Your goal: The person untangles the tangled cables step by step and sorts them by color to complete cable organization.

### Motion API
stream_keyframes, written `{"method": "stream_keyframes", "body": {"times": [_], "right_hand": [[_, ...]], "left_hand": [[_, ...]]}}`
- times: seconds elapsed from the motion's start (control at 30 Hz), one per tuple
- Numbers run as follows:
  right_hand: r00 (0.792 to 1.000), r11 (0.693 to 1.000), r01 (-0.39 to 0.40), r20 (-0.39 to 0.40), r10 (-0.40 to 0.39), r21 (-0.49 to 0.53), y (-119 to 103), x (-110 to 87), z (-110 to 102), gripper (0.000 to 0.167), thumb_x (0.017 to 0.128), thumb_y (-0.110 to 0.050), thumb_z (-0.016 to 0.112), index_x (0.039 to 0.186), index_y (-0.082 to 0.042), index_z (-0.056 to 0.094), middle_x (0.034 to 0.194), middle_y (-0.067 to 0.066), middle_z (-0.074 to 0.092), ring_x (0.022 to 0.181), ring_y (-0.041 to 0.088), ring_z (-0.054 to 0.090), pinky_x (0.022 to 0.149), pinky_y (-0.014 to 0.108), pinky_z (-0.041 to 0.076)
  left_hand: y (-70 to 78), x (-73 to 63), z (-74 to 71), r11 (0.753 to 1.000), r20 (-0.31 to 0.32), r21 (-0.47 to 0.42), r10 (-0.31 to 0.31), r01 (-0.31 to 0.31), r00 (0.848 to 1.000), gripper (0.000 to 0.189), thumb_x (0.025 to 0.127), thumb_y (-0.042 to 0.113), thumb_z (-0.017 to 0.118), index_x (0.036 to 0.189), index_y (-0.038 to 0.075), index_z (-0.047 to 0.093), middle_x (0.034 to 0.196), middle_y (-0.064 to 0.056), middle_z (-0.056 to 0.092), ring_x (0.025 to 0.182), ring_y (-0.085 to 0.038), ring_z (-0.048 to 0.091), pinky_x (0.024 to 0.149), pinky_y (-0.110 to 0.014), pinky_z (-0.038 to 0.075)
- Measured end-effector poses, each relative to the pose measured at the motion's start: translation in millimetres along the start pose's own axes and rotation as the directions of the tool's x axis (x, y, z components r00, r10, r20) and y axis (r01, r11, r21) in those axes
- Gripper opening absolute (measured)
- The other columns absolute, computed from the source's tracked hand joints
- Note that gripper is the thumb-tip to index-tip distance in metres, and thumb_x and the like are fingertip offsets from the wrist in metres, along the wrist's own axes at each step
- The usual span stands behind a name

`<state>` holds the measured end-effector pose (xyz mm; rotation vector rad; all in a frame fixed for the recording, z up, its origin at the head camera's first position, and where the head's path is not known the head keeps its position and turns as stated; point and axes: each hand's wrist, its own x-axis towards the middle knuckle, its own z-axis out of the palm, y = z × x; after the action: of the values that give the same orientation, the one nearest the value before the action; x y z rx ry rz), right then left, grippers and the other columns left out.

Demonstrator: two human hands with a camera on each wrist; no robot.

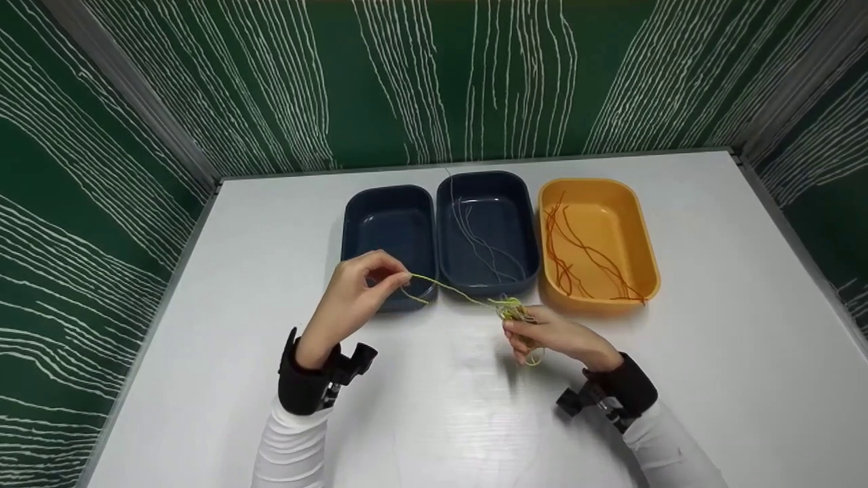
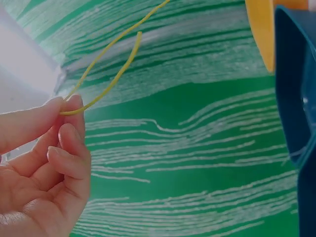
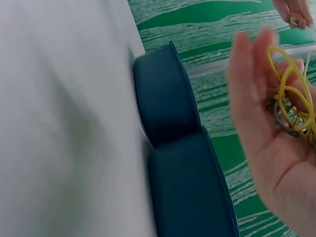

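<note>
My left hand (image 1: pixel 363 291) pinches a yellow string (image 1: pixel 451 288) between thumb and forefinger, above the front of the left blue bin. A short free end (image 2: pixel 126 66) of it curves out past the fingertips. From there the string stretches across to my right hand (image 1: pixel 559 335), which grips a tangled bundle of yellow and grey strings (image 1: pixel 513 312). One yellow loop (image 1: pixel 534 357) hangs below the right fingers. In the right wrist view, a dark grey loop (image 3: pixel 285 118) shows among the yellow ones, and part of the bundle is hidden by the palm and fingers.
Three bins stand in a row at the back of the white table (image 1: pixel 434 407). The left blue bin (image 1: pixel 390 196) is partly behind my left hand. Grey strings lie in the middle blue bin (image 1: pixel 485 179), orange-red strings in the yellow bin (image 1: pixel 620 224). Green white-streaked panels (image 1: pixel 380 81) surround the table.
</note>
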<state>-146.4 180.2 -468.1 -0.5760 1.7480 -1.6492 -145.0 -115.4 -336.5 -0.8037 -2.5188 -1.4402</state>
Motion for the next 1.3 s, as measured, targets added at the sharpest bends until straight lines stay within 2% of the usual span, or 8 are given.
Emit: {"method": "stream_keyframes", "body": {"times": [0.17, 0.3, 0.43, 0.67, 0.8, 1.0, 1.13, 1.3], "right_hand": [[1.0, 1.0, 0.017, -0.025, -0.017, 0.014, -5.8, -9.3, -14.5, 0.027, 0.095, -0.023, 0.041, 0.08, -0.003, 0.046, 0.064, 0.003, 0.044, 0.056, 0.016, 0.053, 0.054, 0.028, 0.046], [0.999, 1.0, 0.022, -0.047, -0.023, -0.02, -11.3, -14.8, -21.8, 0.028, 0.095, -0.023, 0.04, 0.08, -0.001, 0.046, 0.062, 0.004, 0.044, 0.053, 0.016, 0.053, 0.054, 0.032, 0.048], [0.999, 0.999, 0.007, -0.048, -0.009, -0.048, -12.6, -19.0, -25.6, 0.028, 0.096, -0.022, 0.039, 0.079, 0.0, 0.046, 0.059, 0.003, 0.042, 0.051, 0.016, 0.054, 0.053, 0.037, 0.048], [0.997, 0.994, -0.061, -0.055, 0.056, -0.088, -11.8, -28.4, -29.2, 0.025, 0.095, -0.023, 0.041, 0.082, -0.002, 0.049, 0.055, 0.001, 0.041, 0.046, 0.013, 0.051, 0.049, 0.036, 0.047], [0.998, 0.99, -0.061, -0.043, 0.056, -0.129, -11.8, -34.0, -31.1, 0.031, 0.095, -0.023, 0.041, 0.084, 0.005, 0.048, 0.055, 0.001, 0.041, 0.043, 0.013, 0.049, 0.045, 0.04, 0.046], [1.0, 0.991, -0.025, 0.007, 0.026, -0.129, -14.4, -40.6, -35.1, 0.034, 0.095, -0.017, 0.04, 0.087, 0.015, 0.044, 0.055, 0.0, 0.035, 0.042, 0.009, 0.041, 0.047, 0.046, 0.047], [0.999, 0.992, 0.001, 0.045, 0.005, -0.129, -17.2, -43.9, -37.9, 0.028, 0.096, -0.014, 0.038, 0.086, 0.011, 0.047, 0.054, 0.001, 0.033, 0.04, 0.013, 0.04, 0.045, 0.045, 0.046], [0.997, 0.987, 0.019, 0.074, -0.008, -0.156, -19.8, -47.3, -40.0, 0.027, 0.096, -0.012, 0.036, 0.087, 0.01, 0.05, 0.051, 0.013, 0.027, 0.038, 0.019, 0.037, 0.042, 0.04, 0.045]], "left_hand": [[-3.6, -4.6, -5.6, 0.999, 0.05, 0.043, -0.029, 0.027, 0.998, 0.006, 0.081, 0.01, 0.064, 0.079, 0.005, 0.064, 0.074, -0.002, 0.06, 0.065, -0.014, 0.053, 0.061, -0.023, 0.043], [-7.1, -9.7, -6.9, 0.998, 0.087, 0.051, -0.039, 0.034, 0.995, 0.006, 0.081, 0.01, 0.063, 0.078, 0.005, 0.064, 0.073, -0.001, 0.059, 0.065, -0.014, 0.053, 0.06, -0.023, 0.043], [-8.9, -14.7, -4.5, 0.998, 0.095, 0.062, -0.019, 0.013, 0.995, 0.006, 0.081, 0.009, 0.063, 0.076, 0.005, 0.064, 0.071, -0.001, 0.059, 0.064, -0.012, 0.052, 0.059, -0.022, 0.043], [-13.2, -17.7, -1.0, 0.996, 0.105, 0.081, 0.015, -0.023, 0.994, 0.007, 0.082, 0.009, 0.063, 0.076, 0.004, 0.063, 0.072, -0.001, 0.059, 0.063, -0.012, 0.05, 0.058, -0.022, 0.042], [-14.0, -16.8, -1.7, 0.995, 0.131, 0.092, 0.027, -0.039, 0.991, 0.007, 0.082, 0.008, 0.062, 0.076, 0.003, 0.062, 0.072, -0.002, 0.059, 0.064, -0.011, 0.05, 0.058, -0.023, 0.043], [-13.8, -17.3, -4.7, 0.994, 0.18, 0.095, 0.036, -0.053, 0.983, 0.008, 0.082, 0.008, 0.062, 0.076, 0.003, 0.062, 0.074, -0.003, 0.059, 0.064, -0.011, 0.051, 0.059, -0.025, 0.044], [-15.0, -17.6, -6.3, 0.993, 0.192, 0.096, 0.05, -0.07, 0.98, 0.008, 0.082, 0.008, 0.062, 0.076, 0.003, 0.062, 0.074, -0.003, 0.059, 0.065, -0.011, 0.052, 0.06, -0.024, 0.044], [-18.0, -18.1, -8.6, 0.991, 0.19, 0.098, 0.072, -0.092, 0.979, 0.008, 0.082, 0.007, 0.062, 0.076, 0.002, 0.062, 0.073, -0.003, 0.059, 0.065, -0.011, 0.052, 0.061, -0.023, 0.045]]}}
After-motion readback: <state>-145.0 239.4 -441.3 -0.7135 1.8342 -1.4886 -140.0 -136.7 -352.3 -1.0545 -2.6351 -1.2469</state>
